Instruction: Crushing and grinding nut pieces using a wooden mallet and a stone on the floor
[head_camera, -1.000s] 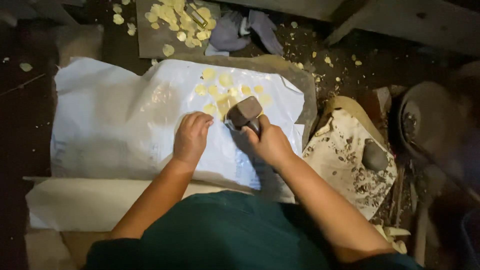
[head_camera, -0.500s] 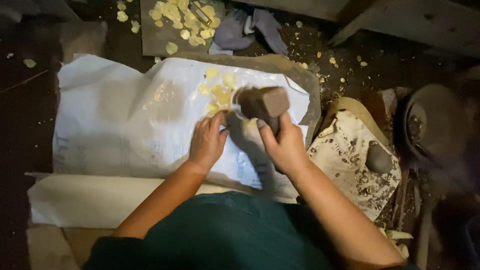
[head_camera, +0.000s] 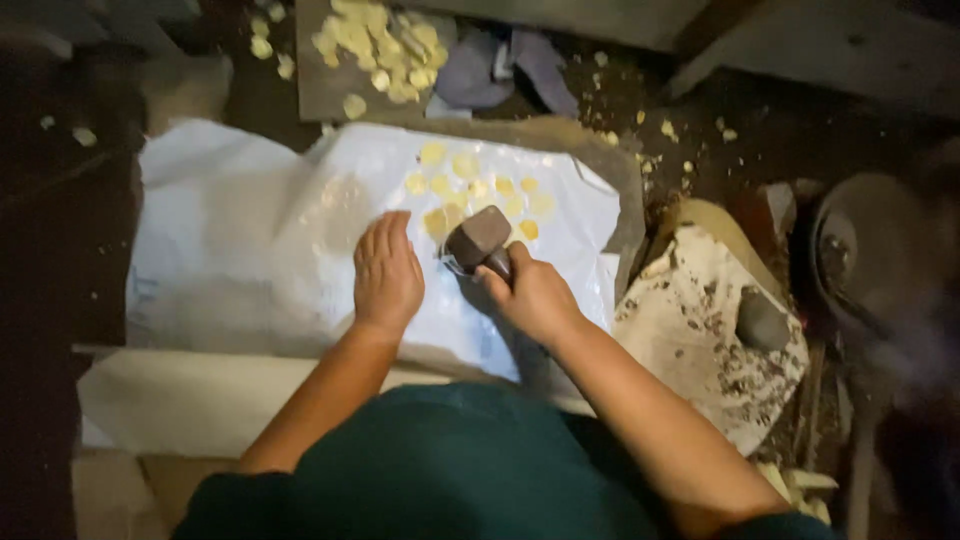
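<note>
Hammer (head_camera: 478, 238) down low over the white plastic sheet (head_camera: 250, 250), its blocky dark head sitting right at the near edge of a cluster of flattened yellow pieces (head_camera: 480, 185) spread across that sheet. Right hand (head_camera: 535, 295) is wrapped tight around the handle, fingers closed on it just behind the head, wrist angled in from the lower right. Left hand (head_camera: 385, 272) lies flat on the sheet just beside the hammer, palm down, fingers stretched forward and held close together, pinning the plastic in place. Between the two hands the sheet shows a bright glare. Up at the top, a dark board (head_camera: 330, 85) carries a loose heap of more yellow pieces (head_camera: 385, 45), with a few strays scattered on the dark floor around it. A crumpled bluish cloth (head_camera: 500, 65) lies next to that board. Off to the right sits a dirty pale sheet (head_camera: 700, 330) speckled with dark debris, a grey stone (head_camera: 762, 320) resting on it. Nearer the person, a plain white board (head_camera: 200, 400) runs under the edge of the plastic, and a dark green garment (head_camera: 450, 470) fills the bottom of the view.
</note>
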